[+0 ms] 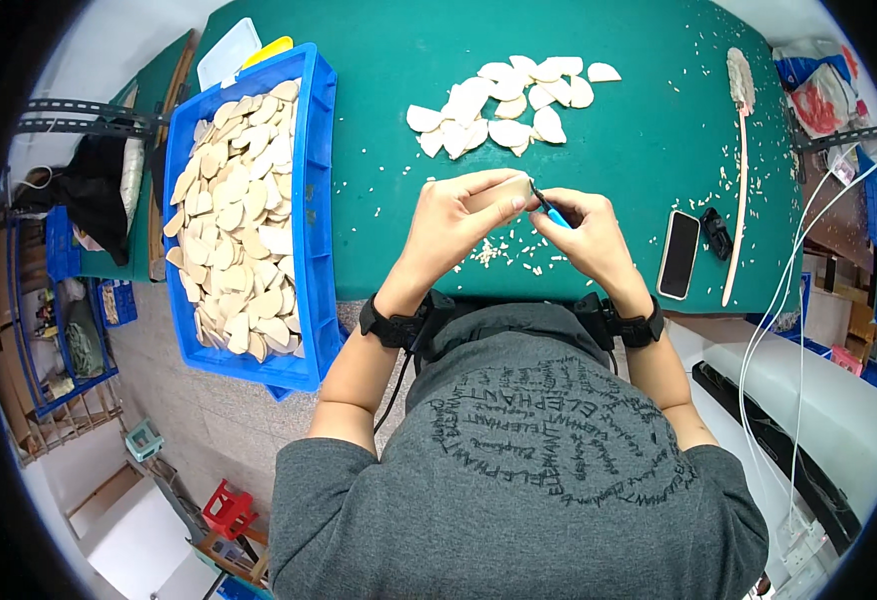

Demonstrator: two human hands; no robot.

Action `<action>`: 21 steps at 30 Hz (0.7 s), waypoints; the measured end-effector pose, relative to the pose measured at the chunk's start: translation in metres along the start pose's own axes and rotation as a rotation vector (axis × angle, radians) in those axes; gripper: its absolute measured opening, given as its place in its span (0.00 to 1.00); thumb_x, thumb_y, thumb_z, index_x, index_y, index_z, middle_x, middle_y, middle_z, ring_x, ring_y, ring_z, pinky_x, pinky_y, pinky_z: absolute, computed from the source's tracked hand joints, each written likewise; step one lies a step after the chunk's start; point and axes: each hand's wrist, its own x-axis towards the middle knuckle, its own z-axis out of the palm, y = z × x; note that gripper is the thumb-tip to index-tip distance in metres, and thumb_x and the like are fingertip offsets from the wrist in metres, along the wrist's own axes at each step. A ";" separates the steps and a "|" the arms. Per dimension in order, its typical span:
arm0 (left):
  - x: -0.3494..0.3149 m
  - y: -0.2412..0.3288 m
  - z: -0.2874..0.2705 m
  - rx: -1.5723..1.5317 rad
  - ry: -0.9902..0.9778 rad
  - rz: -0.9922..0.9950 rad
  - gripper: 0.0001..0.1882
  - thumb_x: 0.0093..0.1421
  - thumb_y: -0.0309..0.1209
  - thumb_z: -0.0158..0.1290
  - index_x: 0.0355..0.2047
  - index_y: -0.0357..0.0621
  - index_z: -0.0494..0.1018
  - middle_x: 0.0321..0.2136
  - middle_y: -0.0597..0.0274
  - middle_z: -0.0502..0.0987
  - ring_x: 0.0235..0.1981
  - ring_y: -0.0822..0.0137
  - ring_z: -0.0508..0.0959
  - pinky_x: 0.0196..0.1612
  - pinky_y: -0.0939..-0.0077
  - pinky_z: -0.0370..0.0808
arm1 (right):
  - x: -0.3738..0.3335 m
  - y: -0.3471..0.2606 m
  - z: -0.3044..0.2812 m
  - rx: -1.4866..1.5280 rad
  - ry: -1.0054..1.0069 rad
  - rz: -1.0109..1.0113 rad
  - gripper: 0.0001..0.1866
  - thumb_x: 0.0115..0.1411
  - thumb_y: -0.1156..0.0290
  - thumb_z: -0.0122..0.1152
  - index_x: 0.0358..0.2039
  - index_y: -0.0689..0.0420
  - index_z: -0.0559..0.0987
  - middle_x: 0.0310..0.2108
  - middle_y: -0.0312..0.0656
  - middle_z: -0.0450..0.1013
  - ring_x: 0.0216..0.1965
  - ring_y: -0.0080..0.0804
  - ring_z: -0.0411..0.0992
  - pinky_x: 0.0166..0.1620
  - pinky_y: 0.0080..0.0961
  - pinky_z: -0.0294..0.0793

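My left hand (464, 222) is closed on a cream half-moon piece (504, 192), pinched between thumb and fingers above the green table. In my right hand (589, 232) is a small blue-handled cutting tool (553, 208), its dark tip touching the piece's right end. Fingers hide much of the tool, so its exact kind is unclear. Small pale scraps (504, 255) lie below my hands. Beyond them, a loose group of similar half-moon pieces (469, 97) rests on the table. To the left, a blue crate (316, 200) is heaped with many more such pieces (239, 220).
Right of my hands lie a phone (679, 255), a small black object (716, 235) and a long-handled brush (742, 170). More scraps dot the green table (389, 40). White cables (784, 270) hang at the right. A red stool (229, 510) stands on the floor at the lower left.
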 end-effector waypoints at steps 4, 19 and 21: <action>-0.002 0.001 0.001 0.040 0.005 0.004 0.19 0.55 0.39 0.61 0.44 0.41 0.78 0.27 0.67 0.79 0.22 0.83 0.72 0.21 0.88 0.68 | -0.002 0.001 0.002 0.033 0.009 -0.016 0.11 0.51 0.69 0.61 0.33 0.63 0.81 0.21 0.37 0.75 0.23 0.15 0.66 0.27 0.18 0.67; -0.014 -0.015 -0.034 -0.078 0.138 -0.105 0.18 0.56 0.34 0.60 0.45 0.39 0.76 0.31 0.65 0.79 0.28 0.79 0.76 0.23 0.86 0.69 | 0.001 -0.003 -0.015 0.110 0.049 0.185 0.06 0.53 0.74 0.60 0.31 0.61 0.80 0.20 0.27 0.69 0.22 0.10 0.61 0.24 0.12 0.58; -0.017 -0.028 -0.079 -0.024 0.426 -0.008 0.17 0.58 0.30 0.57 0.46 0.34 0.75 0.35 0.61 0.80 0.32 0.75 0.78 0.32 0.83 0.75 | 0.000 0.002 -0.021 0.113 0.069 0.189 0.06 0.53 0.74 0.60 0.31 0.61 0.80 0.21 0.27 0.69 0.22 0.10 0.60 0.24 0.12 0.57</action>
